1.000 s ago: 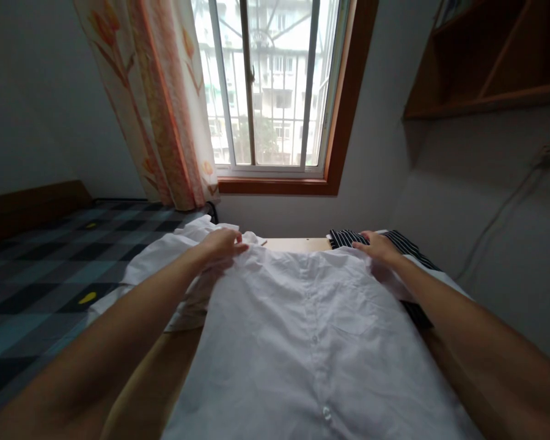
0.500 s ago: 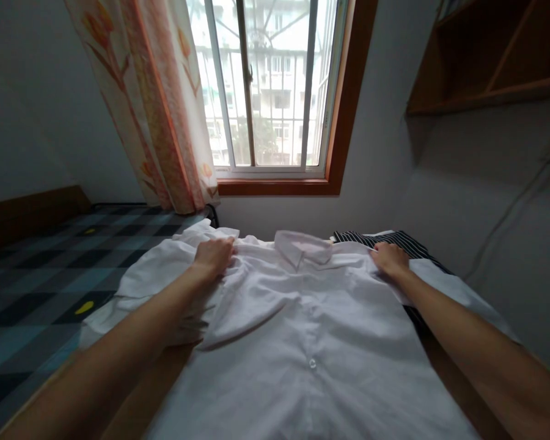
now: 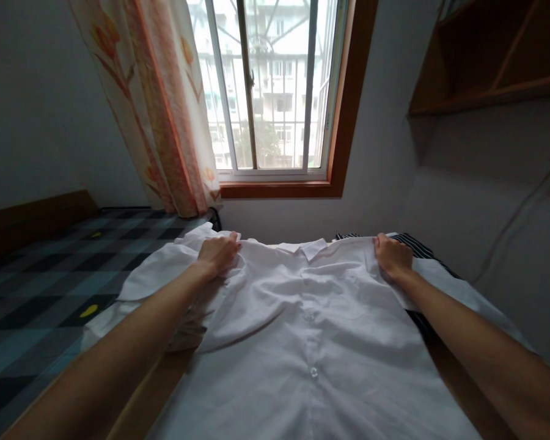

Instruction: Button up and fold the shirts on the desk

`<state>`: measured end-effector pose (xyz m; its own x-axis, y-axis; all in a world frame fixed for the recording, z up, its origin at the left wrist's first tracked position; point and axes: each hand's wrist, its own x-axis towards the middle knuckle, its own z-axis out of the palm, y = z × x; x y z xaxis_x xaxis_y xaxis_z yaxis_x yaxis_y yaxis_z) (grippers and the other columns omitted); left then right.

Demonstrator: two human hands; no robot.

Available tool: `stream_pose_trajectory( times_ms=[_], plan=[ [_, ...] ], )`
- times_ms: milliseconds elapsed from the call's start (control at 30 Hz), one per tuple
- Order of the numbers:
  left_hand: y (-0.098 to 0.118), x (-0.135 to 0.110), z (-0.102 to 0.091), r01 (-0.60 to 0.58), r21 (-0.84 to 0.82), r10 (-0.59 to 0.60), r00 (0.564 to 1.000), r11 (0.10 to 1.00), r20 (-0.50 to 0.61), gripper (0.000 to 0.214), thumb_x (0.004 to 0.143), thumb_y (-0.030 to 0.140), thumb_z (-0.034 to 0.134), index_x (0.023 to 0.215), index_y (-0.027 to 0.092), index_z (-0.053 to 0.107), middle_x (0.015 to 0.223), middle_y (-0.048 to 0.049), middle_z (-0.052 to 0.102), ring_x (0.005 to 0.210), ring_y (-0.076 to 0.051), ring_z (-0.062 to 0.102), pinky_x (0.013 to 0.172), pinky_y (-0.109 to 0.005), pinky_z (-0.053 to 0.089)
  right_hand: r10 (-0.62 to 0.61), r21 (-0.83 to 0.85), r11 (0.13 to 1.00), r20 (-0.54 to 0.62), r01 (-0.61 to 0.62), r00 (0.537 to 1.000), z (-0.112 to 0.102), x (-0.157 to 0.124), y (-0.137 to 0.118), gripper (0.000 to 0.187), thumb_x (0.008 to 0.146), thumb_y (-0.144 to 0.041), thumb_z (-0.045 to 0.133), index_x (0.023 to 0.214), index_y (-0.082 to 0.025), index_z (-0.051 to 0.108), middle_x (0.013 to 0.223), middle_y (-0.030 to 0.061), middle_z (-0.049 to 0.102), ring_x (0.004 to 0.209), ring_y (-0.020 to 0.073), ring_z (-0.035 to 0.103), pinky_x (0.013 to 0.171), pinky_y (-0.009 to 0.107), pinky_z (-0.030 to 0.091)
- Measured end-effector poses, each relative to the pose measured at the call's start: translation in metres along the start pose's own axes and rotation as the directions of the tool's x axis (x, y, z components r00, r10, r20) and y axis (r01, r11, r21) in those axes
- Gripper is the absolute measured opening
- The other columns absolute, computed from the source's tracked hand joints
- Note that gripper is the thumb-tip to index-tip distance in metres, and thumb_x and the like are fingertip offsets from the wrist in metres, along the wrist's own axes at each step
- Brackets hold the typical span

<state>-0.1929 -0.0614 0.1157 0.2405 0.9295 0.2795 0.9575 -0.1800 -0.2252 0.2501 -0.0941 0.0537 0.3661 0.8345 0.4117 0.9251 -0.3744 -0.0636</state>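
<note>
A white button-up shirt [image 3: 321,342] spreads out in front of me, its buttoned front facing up and its collar [image 3: 312,249] at the far end. My left hand [image 3: 219,253] is closed on the shirt's left shoulder as I see it, and my right hand [image 3: 393,253] grips the opposite shoulder. Between the hands the cloth is drawn out, with creases across the chest. More white cloth [image 3: 153,272] lies bunched beneath and beyond my left forearm. By my right hand lies black-and-white striped fabric [image 3: 415,245], with white cloth [image 3: 467,293] next to it.
A brown wooden surface [image 3: 169,382] shows under the shirt. On the left is a bed with a dark checked cover [image 3: 41,293]. A floral curtain [image 3: 165,122] hangs beside the barred window [image 3: 275,91]. A wooden shelf [image 3: 490,98] juts from the right wall.
The collar, which stood up before, now lies lower and folded over toward me. The shoulder edge at my right hand has risen slightly. Both hands keep their hold on the shirt.
</note>
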Motion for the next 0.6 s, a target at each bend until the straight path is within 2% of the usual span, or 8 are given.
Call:
stream_pose_trajectory(
  times_ms=[133, 200, 300, 333, 400, 500, 533, 600],
  plan=[
    [0.006, -0.004, 0.006, -0.008, 0.036, 0.014, 0.987, 0.999, -0.162, 0.044, 0.099, 0.034, 0.023, 0.110, 0.008, 0.056, 0.095, -0.0214, 0.065, 0.086, -0.034, 0.065, 0.070, -0.042, 0.046, 0.073, 0.036, 0.997, -0.158, -0.068, 0.985, 0.001, 0.010, 0.003, 0.046, 0.102, -0.035, 0.021, 0.117, -0.014, 0.058, 0.102, 0.0176, 0.069, 0.087, 0.0299, 0.066, 0.073, 0.038, 0.045],
    [0.009, -0.006, 0.011, -0.068, 0.059, 0.076, 0.986, 0.996, -0.152, 0.039, 0.097, 0.030, 0.028, 0.107, 0.009, 0.059, 0.099, -0.0212, 0.064, 0.088, -0.033, 0.064, 0.071, -0.041, 0.046, 0.068, 0.038, 0.997, -0.076, -0.066, 0.995, 0.008, 0.014, 0.009, 0.043, 0.101, -0.030, 0.023, 0.117, -0.012, 0.058, 0.107, 0.0187, 0.067, 0.090, 0.0300, 0.065, 0.075, 0.038, 0.045],
    [0.013, -0.008, 0.016, -0.209, 0.082, 0.213, 0.976, 0.974, -0.044, 0.029, 0.091, 0.022, 0.040, 0.101, 0.010, 0.064, 0.102, -0.0209, 0.065, 0.096, -0.033, 0.061, 0.079, -0.044, 0.045, 0.055, -0.029, 0.998, 0.173, -0.051, 0.983, 0.017, 0.015, 0.018, 0.034, 0.095, -0.023, 0.037, 0.113, -0.010, 0.062, 0.115, 0.0221, 0.062, 0.103, 0.0336, 0.061, 0.080, 0.041, 0.045],
    [0.016, -0.010, 0.015, -0.243, 0.088, 0.247, 0.968, 0.966, -0.034, 0.027, 0.089, 0.021, 0.042, 0.099, 0.010, 0.065, 0.102, -0.0209, 0.065, 0.098, -0.034, 0.060, 0.082, -0.046, 0.044, 0.055, -0.049, 0.998, 0.203, -0.045, 0.978, 0.018, 0.012, 0.019, 0.032, 0.093, -0.023, 0.041, 0.114, -0.010, 0.062, 0.118, 0.0228, 0.060, 0.108, 0.0354, 0.058, 0.083, 0.043, 0.045],
    [0.021, -0.018, 0.009, -0.287, 0.090, 0.295, 0.952, 0.954, -0.085, 0.026, 0.088, 0.021, 0.047, 0.102, 0.010, 0.066, 0.108, -0.0213, 0.064, 0.104, -0.035, 0.057, 0.088, -0.049, 0.043, 0.011, -0.040, 0.999, 0.131, -0.006, 0.991, 0.013, 0.001, 0.021, 0.035, 0.091, -0.026, 0.047, 0.118, -0.010, 0.060, 0.123, 0.0224, 0.057, 0.114, 0.0370, 0.053, 0.089, 0.047, 0.043],
    [0.030, -0.051, -0.010, -0.389, 0.017, 0.386, 0.904, 0.921, -0.184, 0.036, 0.090, 0.029, 0.051, 0.120, 0.012, 0.061, 0.128, -0.0201, 0.058, 0.119, -0.035, 0.051, 0.098, -0.049, 0.040, -0.221, 0.093, 0.969, -0.082, 0.228, 0.972, -0.009, -0.041, 0.023, 0.041, 0.091, -0.033, 0.049, 0.126, -0.013, 0.057, 0.132, 0.0191, 0.053, 0.124, 0.0345, 0.047, 0.101, 0.048, 0.039],
    [0.033, -0.068, -0.017, -0.463, -0.029, 0.450, 0.872, 0.886, -0.191, 0.040, 0.091, 0.033, 0.052, 0.126, 0.015, 0.059, 0.136, -0.0180, 0.054, 0.125, -0.034, 0.048, 0.102, -0.049, 0.037, -0.324, 0.148, 0.928, -0.128, 0.342, 0.937, -0.018, -0.062, 0.026, 0.043, 0.091, -0.036, 0.049, 0.128, -0.014, 0.056, 0.136, 0.0180, 0.051, 0.128, 0.0332, 0.044, 0.104, 0.048, 0.036],
    [0.036, -0.107, -0.026, -0.648, -0.147, 0.629, 0.762, 0.748, -0.157, 0.048, 0.091, 0.044, 0.053, 0.134, 0.023, 0.054, 0.145, -0.0118, 0.048, 0.134, -0.032, 0.041, 0.111, -0.049, 0.029, -0.549, 0.278, 0.779, -0.130, 0.562, 0.826, -0.035, -0.113, 0.035, 0.051, 0.091, -0.044, 0.051, 0.134, -0.018, 0.053, 0.145, 0.0152, 0.045, 0.135, 0.0316, 0.039, 0.109, 0.047, 0.034]
  ],
)
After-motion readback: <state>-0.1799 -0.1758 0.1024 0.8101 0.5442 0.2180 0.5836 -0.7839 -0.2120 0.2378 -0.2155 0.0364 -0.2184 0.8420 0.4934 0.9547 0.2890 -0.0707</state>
